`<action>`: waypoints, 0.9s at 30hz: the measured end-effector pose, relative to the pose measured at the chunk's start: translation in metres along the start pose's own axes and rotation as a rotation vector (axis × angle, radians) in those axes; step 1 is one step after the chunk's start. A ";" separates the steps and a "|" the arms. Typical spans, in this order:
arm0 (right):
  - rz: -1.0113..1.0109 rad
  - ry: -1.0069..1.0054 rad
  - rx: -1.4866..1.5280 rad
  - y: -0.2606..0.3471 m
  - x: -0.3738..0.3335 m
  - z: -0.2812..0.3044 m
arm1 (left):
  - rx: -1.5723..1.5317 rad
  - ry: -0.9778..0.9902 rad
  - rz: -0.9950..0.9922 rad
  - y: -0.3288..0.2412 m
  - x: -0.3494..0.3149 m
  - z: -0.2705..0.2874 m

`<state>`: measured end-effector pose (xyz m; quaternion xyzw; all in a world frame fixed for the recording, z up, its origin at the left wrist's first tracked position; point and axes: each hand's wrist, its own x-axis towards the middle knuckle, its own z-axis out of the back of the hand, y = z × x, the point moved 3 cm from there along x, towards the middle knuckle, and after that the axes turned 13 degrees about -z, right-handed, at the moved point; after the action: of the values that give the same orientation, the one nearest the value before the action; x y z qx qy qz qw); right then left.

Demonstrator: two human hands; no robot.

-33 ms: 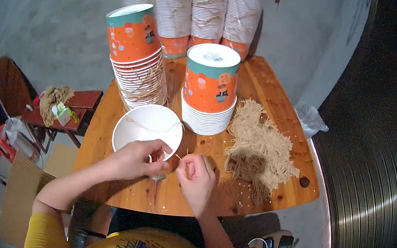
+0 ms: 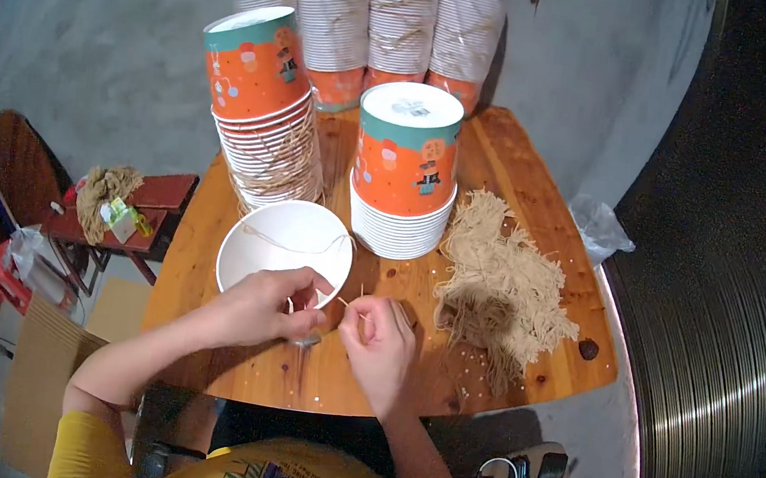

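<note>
A white paper tub (image 2: 282, 231) lies tipped on the table with its open mouth toward me. My left hand (image 2: 269, 309) is closed over its near rim, thumb outside and fingers inside. A thin tan string (image 2: 290, 248) crosses the inside of the tub near its far wall. Just right of the rim, my right hand (image 2: 379, 340) is closed in a pinch on a short end of tan string (image 2: 350, 305). Whether both bits of string are one piece I cannot tell. To the right of this hand lies a loose heap of tan strings (image 2: 514, 276).
Behind the tub stand two upside-down stacks of orange and green tubs, a left stack (image 2: 265, 107) wound with strings and a right stack (image 2: 405, 169). Several bagged stacks (image 2: 397, 23) line the table's back. A red bench (image 2: 157, 195) is at left, a ridged dark surface (image 2: 710, 330) at right.
</note>
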<state>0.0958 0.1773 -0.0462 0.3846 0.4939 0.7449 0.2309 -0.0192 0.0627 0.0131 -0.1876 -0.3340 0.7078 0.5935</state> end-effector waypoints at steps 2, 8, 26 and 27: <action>0.053 -0.017 -0.009 0.003 -0.001 0.000 | 0.008 0.007 -0.024 -0.002 0.001 0.000; 0.097 -0.025 -0.041 0.002 -0.002 0.000 | 0.041 0.014 -0.035 -0.004 0.003 0.001; 0.207 -0.050 -0.133 0.002 -0.001 -0.009 | -0.065 0.027 0.041 -0.002 0.003 -0.001; 0.215 -0.045 -0.144 0.001 0.000 -0.010 | -0.064 0.026 0.041 -0.003 0.002 -0.001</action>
<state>0.0882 0.1711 -0.0472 0.4344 0.3897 0.7900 0.1880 -0.0169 0.0656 0.0143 -0.2226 -0.3449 0.7062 0.5769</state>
